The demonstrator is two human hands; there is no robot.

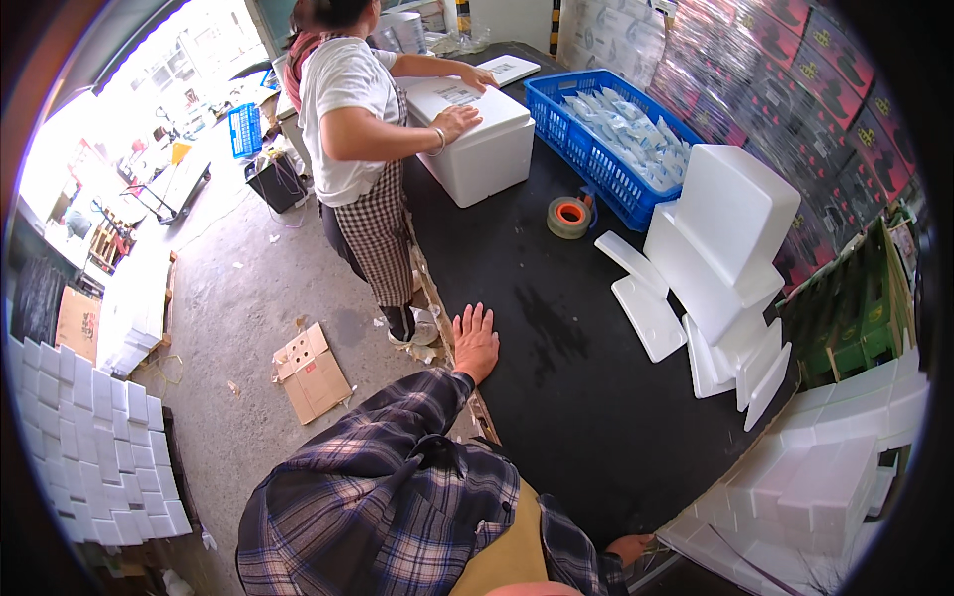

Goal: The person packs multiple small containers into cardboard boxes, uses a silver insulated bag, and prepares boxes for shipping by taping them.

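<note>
My left hand [475, 344] lies flat on the black tabletop [556, 437] by its left edge, fingers stretched out, holding nothing. Low in the view, my right hand [630, 549] is at the table's near right edge; its fingers are mostly hidden, so its grip cannot be made out. Across the table a co-worker [348, 119] in a checked apron rests both hands on the lid of a white foam box [487, 164]. A tape roll [569, 217] with an orange core sits beyond my left hand.
A blue crate [586, 149] of white packets [636, 134] stands at the far right. White foam boxes [740, 214] and lids [648, 318] lean in a pile along the right side. Foam blocks [89, 447] are stacked at left; flattened cardboard [313, 372] lies on the floor.
</note>
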